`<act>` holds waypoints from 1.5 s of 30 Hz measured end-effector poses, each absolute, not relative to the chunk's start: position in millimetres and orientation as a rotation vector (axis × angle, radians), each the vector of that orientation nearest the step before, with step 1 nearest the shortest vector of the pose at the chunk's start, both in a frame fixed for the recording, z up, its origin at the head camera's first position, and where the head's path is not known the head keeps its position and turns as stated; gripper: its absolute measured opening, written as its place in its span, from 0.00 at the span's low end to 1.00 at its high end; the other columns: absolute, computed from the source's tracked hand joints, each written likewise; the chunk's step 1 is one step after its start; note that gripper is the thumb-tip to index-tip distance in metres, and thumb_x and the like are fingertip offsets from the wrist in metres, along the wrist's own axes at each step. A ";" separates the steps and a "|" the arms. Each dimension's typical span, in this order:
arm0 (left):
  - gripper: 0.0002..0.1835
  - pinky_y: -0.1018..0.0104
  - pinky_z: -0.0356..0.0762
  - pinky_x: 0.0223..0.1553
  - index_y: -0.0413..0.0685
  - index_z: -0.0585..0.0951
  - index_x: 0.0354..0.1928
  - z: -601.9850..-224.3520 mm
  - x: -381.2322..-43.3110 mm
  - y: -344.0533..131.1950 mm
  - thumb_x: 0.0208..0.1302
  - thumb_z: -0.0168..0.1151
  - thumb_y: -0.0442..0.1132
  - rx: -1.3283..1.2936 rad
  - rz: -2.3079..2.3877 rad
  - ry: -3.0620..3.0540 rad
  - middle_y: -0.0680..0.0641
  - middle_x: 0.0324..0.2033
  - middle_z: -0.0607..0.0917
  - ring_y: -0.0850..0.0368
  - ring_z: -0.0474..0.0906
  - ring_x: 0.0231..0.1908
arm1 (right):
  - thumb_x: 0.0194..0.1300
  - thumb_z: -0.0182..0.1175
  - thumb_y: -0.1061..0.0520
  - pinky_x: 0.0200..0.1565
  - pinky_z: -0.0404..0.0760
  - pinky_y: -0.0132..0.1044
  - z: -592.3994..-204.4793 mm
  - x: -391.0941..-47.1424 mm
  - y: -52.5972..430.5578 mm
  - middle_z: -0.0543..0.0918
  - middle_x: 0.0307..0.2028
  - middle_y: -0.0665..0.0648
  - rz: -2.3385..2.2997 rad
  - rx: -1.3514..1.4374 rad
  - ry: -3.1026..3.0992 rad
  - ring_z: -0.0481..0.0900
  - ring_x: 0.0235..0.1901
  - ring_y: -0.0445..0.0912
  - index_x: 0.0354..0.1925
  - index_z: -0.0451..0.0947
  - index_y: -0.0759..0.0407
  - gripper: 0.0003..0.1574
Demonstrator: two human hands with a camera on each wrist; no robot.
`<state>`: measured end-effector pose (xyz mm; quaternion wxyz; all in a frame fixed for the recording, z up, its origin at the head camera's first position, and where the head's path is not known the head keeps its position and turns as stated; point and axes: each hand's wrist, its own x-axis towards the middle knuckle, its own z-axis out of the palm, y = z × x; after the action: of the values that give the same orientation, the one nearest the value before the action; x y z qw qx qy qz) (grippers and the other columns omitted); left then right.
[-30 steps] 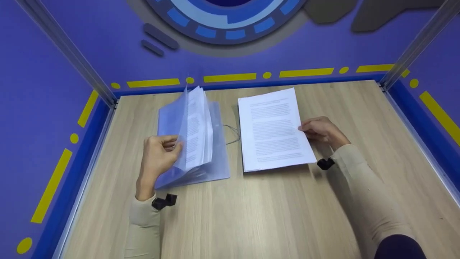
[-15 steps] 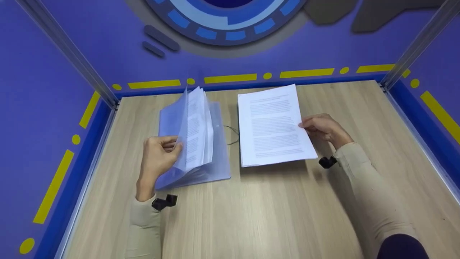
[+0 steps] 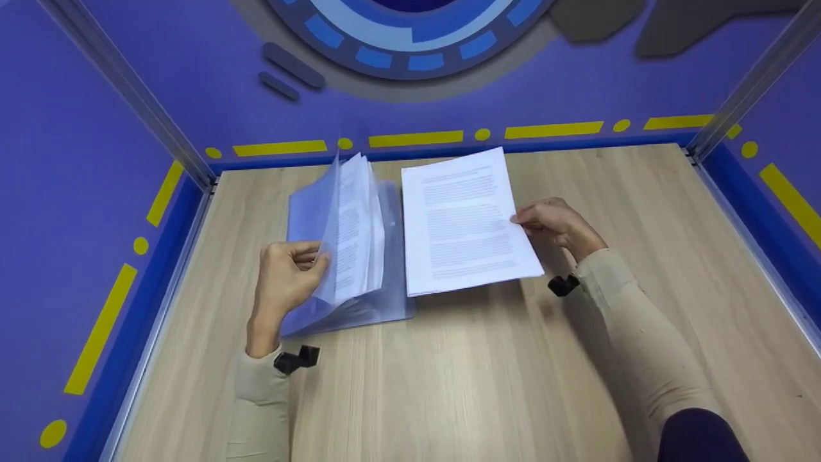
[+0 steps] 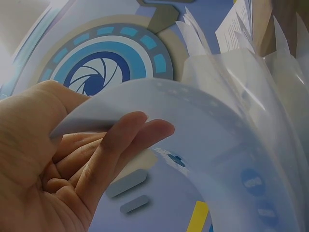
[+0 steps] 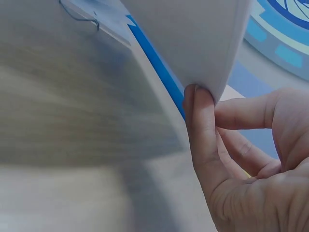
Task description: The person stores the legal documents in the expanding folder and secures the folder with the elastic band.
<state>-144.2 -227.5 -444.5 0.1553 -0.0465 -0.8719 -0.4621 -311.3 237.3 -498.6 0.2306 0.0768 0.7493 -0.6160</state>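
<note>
On the left of the table lies a translucent blue folder (image 3: 311,215) with clear sleeves and printed papers (image 3: 351,224) standing partly fanned inside it. My left hand (image 3: 285,279) pinches a clear plastic leaf of the folder and holds it lifted; in the left wrist view the leaf (image 4: 207,116) curves away from the thumb and fingers. My right hand (image 3: 555,224) pinches the right edge of a sheaf of printed paper (image 3: 465,224), raised above the table just right of the folder. In the right wrist view the paper's underside (image 5: 193,43) bends at the fingertips.
The wooden table (image 3: 417,385) meets blue panels (image 3: 410,115) with yellow dashes at the back and sides. A thin dark cord (image 5: 79,17) shows beside the folder in the right wrist view. Small black devices (image 3: 298,359) sit at both wrists.
My right hand has raised the paper sheaf and carried it left, so its left edge now reaches the folder's right edge and covers the cord. My left hand stays on the lifted leaf.
</note>
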 end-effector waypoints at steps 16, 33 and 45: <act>0.12 0.51 0.92 0.41 0.27 0.90 0.47 -443.3 -143.5 -225.0 0.62 0.73 0.28 -0.155 -1.307 -2.500 0.31 0.41 0.92 0.37 0.93 0.39 | 0.69 0.69 0.62 0.37 0.87 0.29 -497.5 -318.7 205.1 0.91 0.32 0.51 -1.655 0.224 2.068 0.87 0.31 0.40 0.49 0.84 0.66 0.12; 0.12 0.51 0.92 0.40 0.27 0.90 0.46 -444.8 -143.7 -225.1 0.62 0.72 0.27 -0.173 -1.299 -2.499 0.30 0.40 0.92 0.37 0.93 0.38 | 0.68 0.70 0.63 0.35 0.85 0.29 -496.0 -322.2 169.0 0.90 0.31 0.53 -1.669 0.199 2.020 0.85 0.28 0.40 0.48 0.85 0.69 0.12; 0.12 0.52 0.92 0.40 0.25 0.89 0.46 -444.9 -143.0 -223.9 0.61 0.72 0.27 -0.150 -1.288 -2.507 0.29 0.40 0.91 0.37 0.93 0.38 | 0.65 0.71 0.66 0.36 0.85 0.30 -494.8 -324.5 155.3 0.90 0.29 0.53 -1.726 0.205 1.981 0.84 0.27 0.40 0.40 0.87 0.67 0.04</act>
<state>-143.0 -223.9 -444.9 0.1590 -0.0526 -0.8769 -0.4505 -324.5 155.3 -494.8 0.2503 0.0751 0.7277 -0.6342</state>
